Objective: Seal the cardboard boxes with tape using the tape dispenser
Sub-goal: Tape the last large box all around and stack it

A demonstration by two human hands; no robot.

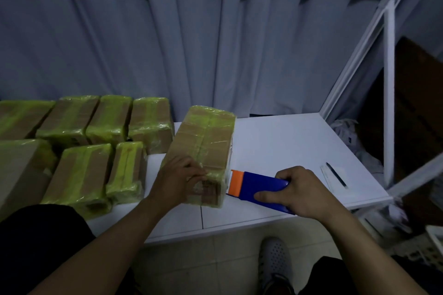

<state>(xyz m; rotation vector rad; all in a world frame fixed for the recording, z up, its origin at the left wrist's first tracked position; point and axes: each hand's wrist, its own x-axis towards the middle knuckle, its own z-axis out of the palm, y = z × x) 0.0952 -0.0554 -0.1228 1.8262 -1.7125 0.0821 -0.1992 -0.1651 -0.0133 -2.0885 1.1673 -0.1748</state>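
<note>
A long cardboard box (203,141) wrapped in yellowish clear tape lies on the white table (287,141), running away from me. My left hand (179,179) rests on its near end, fingers curled over the top edge. My right hand (299,189) grips a blue tape dispenser (261,187) with an orange front, which touches the box's near right side. A strip of tape runs from the dispenser's mouth to the box.
Several taped cardboard boxes (96,141) are packed in rows on the table's left half. A pen on a white slip (335,175) lies at the right. A grey curtain hangs behind, and a white frame post (389,93) stands at the table's right edge.
</note>
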